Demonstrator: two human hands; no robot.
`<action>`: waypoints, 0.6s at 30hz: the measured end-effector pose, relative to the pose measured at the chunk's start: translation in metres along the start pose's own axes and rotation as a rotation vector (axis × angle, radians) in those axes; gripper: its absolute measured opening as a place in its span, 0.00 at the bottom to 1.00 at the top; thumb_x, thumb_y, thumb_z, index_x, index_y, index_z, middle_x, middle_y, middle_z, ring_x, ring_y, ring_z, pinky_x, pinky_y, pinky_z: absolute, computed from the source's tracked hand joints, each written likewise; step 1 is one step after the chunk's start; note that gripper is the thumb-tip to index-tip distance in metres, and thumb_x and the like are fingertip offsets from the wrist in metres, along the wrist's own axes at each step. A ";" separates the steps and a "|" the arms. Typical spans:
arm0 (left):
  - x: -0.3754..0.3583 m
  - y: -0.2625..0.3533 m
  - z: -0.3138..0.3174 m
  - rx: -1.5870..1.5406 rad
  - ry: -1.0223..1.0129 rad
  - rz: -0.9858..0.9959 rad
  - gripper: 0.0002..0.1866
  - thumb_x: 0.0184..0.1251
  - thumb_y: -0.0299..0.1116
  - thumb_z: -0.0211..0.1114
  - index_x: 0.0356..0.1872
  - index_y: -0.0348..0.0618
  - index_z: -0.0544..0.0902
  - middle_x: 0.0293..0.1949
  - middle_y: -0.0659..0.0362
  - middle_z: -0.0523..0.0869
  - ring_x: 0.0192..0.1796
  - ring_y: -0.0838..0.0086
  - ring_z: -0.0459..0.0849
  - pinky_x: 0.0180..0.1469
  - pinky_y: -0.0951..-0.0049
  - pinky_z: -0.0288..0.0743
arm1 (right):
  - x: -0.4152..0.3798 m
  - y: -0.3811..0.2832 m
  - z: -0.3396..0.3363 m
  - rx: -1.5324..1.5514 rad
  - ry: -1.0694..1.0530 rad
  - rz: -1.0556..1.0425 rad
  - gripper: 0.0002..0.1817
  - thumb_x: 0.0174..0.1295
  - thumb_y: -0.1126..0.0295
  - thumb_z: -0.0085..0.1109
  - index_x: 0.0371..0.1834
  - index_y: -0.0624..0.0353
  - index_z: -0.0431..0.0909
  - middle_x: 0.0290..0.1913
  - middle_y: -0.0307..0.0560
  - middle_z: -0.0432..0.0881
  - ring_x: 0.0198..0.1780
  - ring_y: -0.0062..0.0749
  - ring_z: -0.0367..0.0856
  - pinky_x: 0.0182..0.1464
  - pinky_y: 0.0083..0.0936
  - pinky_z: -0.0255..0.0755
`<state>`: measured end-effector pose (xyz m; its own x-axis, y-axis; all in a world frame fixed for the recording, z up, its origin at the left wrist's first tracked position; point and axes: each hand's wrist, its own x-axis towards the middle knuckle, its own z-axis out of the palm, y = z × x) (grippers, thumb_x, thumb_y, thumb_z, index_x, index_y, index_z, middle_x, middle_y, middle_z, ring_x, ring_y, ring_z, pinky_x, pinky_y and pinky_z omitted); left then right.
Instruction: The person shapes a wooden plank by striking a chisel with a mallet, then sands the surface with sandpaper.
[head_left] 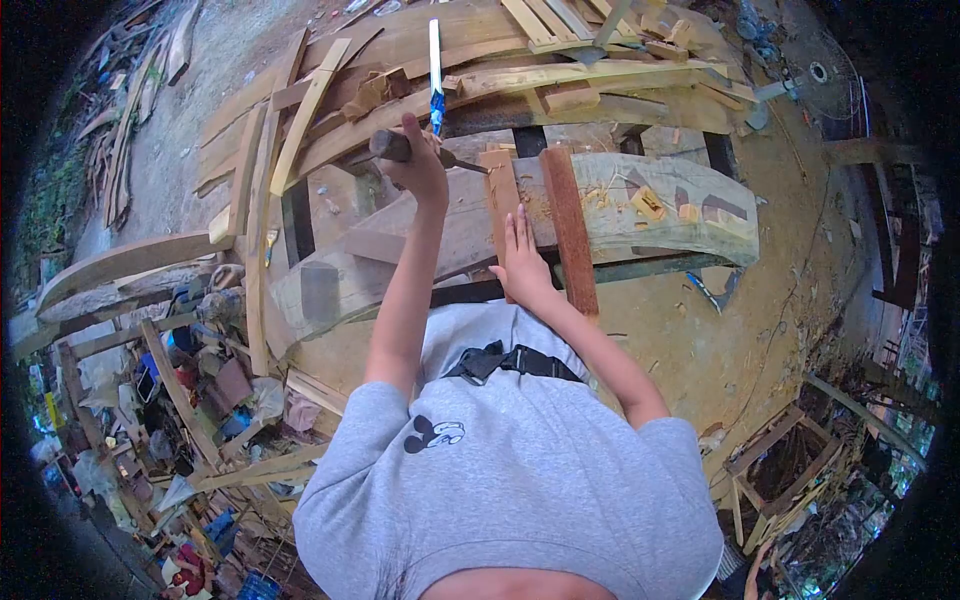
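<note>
My left hand (418, 172) is closed around a chisel (392, 146) with a thick dark handle. The chisel's narrow shaft points right, and its tip meets the upper part of a light brown wooden board (503, 205). Curled shavings lie around that spot. On the lower part of the same board my right hand (527, 262) lies flat, its fingers stretched out and holding nothing. A redder wooden strip (570, 225) lies just right of the board. Both pieces rest across a thick, weathered plank (650, 210).
Long planks and offcuts (350, 130) are piled beyond the work plank. A long white tool with a blue handle (436, 85) stands out among them. A fan (820, 75) is at upper right. Mixed clutter (220, 390) fills the left side, and a wooden frame (785, 460) is at lower right.
</note>
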<state>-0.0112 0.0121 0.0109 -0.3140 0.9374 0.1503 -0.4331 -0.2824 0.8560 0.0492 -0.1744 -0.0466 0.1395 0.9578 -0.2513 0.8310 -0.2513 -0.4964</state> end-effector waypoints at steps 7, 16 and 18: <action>-0.020 0.008 0.011 0.092 0.002 0.005 0.15 0.59 0.35 0.61 0.19 0.43 0.67 0.13 0.66 0.68 0.14 0.84 0.66 0.15 0.83 0.60 | 0.001 -0.002 0.001 -0.013 0.002 0.008 0.50 0.46 0.63 0.62 0.64 0.70 0.37 0.67 0.64 0.31 0.68 0.53 0.39 0.58 0.29 0.62; -0.026 0.006 0.008 0.230 -0.054 -0.089 0.12 0.59 0.36 0.61 0.21 0.46 0.69 0.18 0.67 0.70 0.19 0.85 0.68 0.21 0.82 0.64 | 0.000 0.003 0.003 -0.004 0.052 -0.030 0.51 0.44 0.62 0.64 0.65 0.68 0.38 0.67 0.62 0.32 0.68 0.50 0.40 0.57 0.29 0.63; -0.026 -0.005 0.004 0.193 -0.064 0.030 0.12 0.59 0.34 0.61 0.20 0.45 0.69 0.18 0.67 0.71 0.21 0.86 0.70 0.21 0.83 0.65 | 0.000 0.003 0.005 -0.008 0.056 -0.031 0.51 0.44 0.62 0.64 0.65 0.68 0.38 0.67 0.62 0.32 0.68 0.50 0.40 0.57 0.29 0.64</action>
<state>0.0023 -0.0097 0.0047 -0.2671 0.9420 0.2030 -0.2521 -0.2716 0.9288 0.0495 -0.1756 -0.0521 0.1437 0.9714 -0.1890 0.8395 -0.2208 -0.4965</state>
